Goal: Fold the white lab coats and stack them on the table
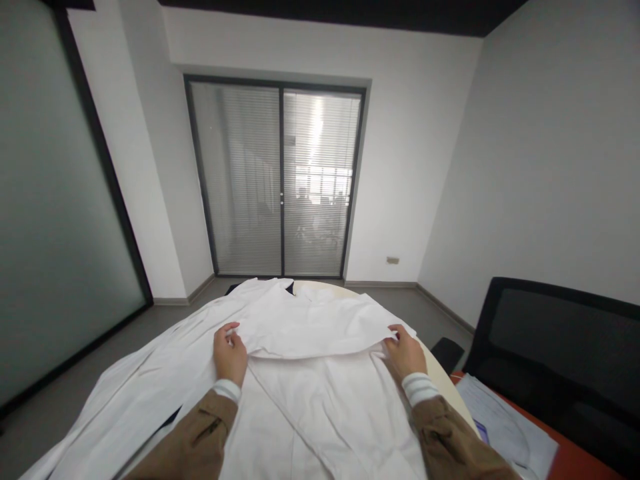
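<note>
Fingers (397, 328) of the right hand (407, 357), head view: thumb and forefinger closed on the edge of a white cloth (307, 330). Left hand (230, 360): fingers curled, thumb and forefinger nearly meeting at the opposite end of the same edge; cannot tell whether fabric sits between the tips.

Cloth lies on a round table (443, 377) with a pale cream rim, directly before the person. Material thin, matte, softly creased. Upper layer forms a broad flap, its near edge sagging slightly between the hands over a lower layer, which carries a long diagonal ridge and shallow wrinkles. On the left, long loose folds cover the table's side; a dark patch shows through a narrow gap near the left sleeve.

Sleeves (450, 433): brown woven fabric, with white cuffs at both wrists. Right of the table: chair (555, 353) with black mesh back, rounded upper corner, smooth orange-red seat; a crumpled pale sheet (505, 420) rests there, paper or plastic not distinguishable. Beyond: dark-framed glass doors (237, 193) with fine horizontal blinds.
</note>
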The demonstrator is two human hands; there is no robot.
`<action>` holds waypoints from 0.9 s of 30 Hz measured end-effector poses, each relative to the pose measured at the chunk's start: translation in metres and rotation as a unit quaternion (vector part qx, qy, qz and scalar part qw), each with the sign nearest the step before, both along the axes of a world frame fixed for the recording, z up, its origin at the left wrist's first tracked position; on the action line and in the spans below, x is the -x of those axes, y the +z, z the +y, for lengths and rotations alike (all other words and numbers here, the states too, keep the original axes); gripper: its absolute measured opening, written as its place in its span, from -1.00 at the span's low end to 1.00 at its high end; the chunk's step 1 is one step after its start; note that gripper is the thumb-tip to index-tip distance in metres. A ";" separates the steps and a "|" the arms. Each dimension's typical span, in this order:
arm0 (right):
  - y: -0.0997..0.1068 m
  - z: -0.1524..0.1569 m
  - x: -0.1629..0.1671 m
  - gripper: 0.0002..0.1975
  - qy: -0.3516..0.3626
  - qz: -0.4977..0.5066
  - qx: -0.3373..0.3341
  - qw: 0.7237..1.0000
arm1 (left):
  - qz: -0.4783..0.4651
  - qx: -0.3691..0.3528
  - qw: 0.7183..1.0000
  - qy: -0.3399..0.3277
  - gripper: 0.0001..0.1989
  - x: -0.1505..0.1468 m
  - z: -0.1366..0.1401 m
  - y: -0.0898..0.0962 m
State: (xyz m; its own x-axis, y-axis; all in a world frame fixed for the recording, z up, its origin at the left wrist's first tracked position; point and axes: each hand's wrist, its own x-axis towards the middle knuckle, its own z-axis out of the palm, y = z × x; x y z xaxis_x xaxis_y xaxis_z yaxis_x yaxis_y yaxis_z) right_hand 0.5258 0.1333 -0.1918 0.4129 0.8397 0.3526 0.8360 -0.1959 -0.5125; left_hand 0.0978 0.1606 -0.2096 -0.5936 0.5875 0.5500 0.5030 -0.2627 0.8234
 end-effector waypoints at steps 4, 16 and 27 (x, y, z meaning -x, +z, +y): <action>-0.007 0.001 -0.005 -0.69 0.021 0.027 -0.091 0.995 | 0.024 -0.003 1.000 -0.007 -0.81 0.002 0.001 -0.005; -0.014 -0.006 0.001 -0.53 0.031 0.037 -0.030 0.998 | 0.190 0.015 0.981 0.015 -0.75 -0.004 -0.010 0.001; -0.029 0.003 -0.017 -0.53 -0.038 0.132 -0.010 0.990 | 0.413 0.249 0.876 -0.021 -0.49 -0.020 -0.013 -0.023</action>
State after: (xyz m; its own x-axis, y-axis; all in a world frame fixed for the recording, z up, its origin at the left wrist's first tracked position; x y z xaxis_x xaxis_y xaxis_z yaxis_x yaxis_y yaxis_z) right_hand 0.5432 0.1360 -0.2206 0.5547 0.7968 0.2396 0.6553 -0.2408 -0.7160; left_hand 0.1183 0.1477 -0.2329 -0.0856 0.8886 0.4505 0.9796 -0.0075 0.2009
